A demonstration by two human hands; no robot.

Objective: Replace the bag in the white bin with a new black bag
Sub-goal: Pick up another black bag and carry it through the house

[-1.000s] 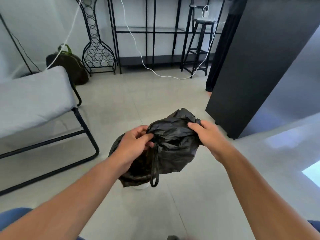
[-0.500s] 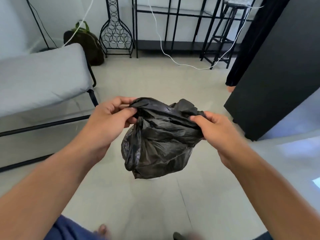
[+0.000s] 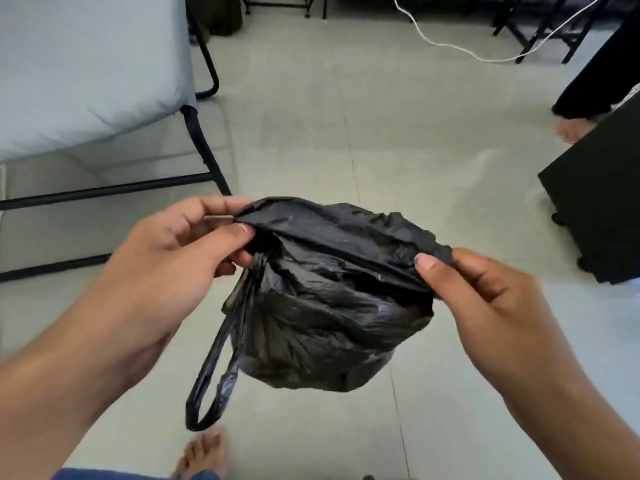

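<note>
From the head camera, looking down: the person holds a crumpled black bag (image 3: 329, 306) up in the air between both hands, well above the pale tiled floor (image 3: 346, 116). The left hand (image 3: 166, 265) has its fingers (image 3: 221, 237) closed on the bag's upper left edge, thumb pressed on top of the gathered plastic and the other fingers curled beneath it. The right hand (image 3: 485, 306) pinches the bag's upper right edge, its thumb (image 3: 429, 268) laid flat over the fold and the rest of the fingers tucked behind, out of sight. Between the two grips the top edge of the bag is stretched into a taut ridge, and the bulging body of the bag hangs below both sets of fingers. A loop handle (image 3: 211, 386) of the same black plastic dangles free beneath the left fingers, touching neither hand.

Below the dangling handle, at the bottom edge of the view, a bare foot (image 3: 201, 455) stands on the floor beside a bit of blue cloth. Beyond the left fingers sits a grey cushioned seat (image 3: 86, 64) on a black tube frame (image 3: 204, 147). Out past the right fingers stands a black cabinet (image 3: 595, 209), and farther off a white cable (image 3: 450, 46) trails across the floor near black furniture legs. The white bin does not show in this view.
</note>
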